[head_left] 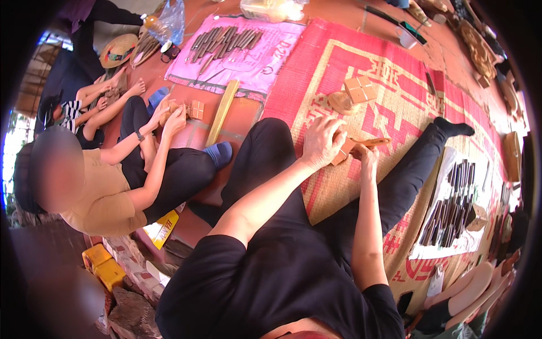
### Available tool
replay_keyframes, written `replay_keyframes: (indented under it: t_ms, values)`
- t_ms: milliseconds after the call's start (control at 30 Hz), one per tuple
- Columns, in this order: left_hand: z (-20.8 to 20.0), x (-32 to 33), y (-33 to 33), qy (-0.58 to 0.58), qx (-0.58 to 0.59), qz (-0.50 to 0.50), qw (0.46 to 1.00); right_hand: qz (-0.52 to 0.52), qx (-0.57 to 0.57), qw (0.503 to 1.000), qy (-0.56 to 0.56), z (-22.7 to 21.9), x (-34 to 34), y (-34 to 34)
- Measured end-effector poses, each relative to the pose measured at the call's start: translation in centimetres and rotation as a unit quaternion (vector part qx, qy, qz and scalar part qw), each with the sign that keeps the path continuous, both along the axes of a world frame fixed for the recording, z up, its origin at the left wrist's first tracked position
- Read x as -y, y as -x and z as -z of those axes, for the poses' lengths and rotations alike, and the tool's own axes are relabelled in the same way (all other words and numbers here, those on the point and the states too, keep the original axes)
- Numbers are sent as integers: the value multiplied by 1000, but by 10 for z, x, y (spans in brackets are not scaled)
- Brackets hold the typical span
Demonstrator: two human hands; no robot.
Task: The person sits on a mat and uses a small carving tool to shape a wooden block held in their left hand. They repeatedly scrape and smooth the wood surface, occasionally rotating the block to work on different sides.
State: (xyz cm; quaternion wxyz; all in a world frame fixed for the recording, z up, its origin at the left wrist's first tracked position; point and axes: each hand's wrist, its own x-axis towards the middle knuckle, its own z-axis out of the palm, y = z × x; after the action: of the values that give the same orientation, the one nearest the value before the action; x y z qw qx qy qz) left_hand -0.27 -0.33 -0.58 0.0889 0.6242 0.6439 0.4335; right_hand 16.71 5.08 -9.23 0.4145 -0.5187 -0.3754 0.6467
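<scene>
Both hands point(322, 141) point(370, 153) around smooth wooden block point(343, 151).

Yellow rectangular package point(162, 227) beside the seated neighbour; clear plastic bag point(170, 20) top left

- Woven mat point(395, 107): red with straw-yellow geometric pattern.
- Cloth point(254, 62) under dark chisels point(223, 39): pink.
- Wooden block point(342, 151): pale orange-brown.
- Trousers point(271, 169): black.
- Neighbour's shirt point(101, 198): tan; sock point(219, 152): blue.
- Cup point(405, 37): white.
</scene>
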Motion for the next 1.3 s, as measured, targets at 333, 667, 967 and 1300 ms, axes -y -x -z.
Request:
replay_keyframes:
  t_ms: [333, 667, 967, 1300]
  values:
    - [-2, -2, -2, -22, -1, -4, 1000, -55, 61, 997, 17, -9, -16, 7]
    - [-1, -1, -2, -24, 13, -8, 1000, -63, 82, 995, -3, -24, -21, 22]
    - [0, 1, -2, 9, 10, -11, 1000, -67, 62, 996, -8, -8, -19, 11]
    - [1, 1, -3, 1, 10, -20, 1000, -47, 30, 998, -12, 5, -5, -4]
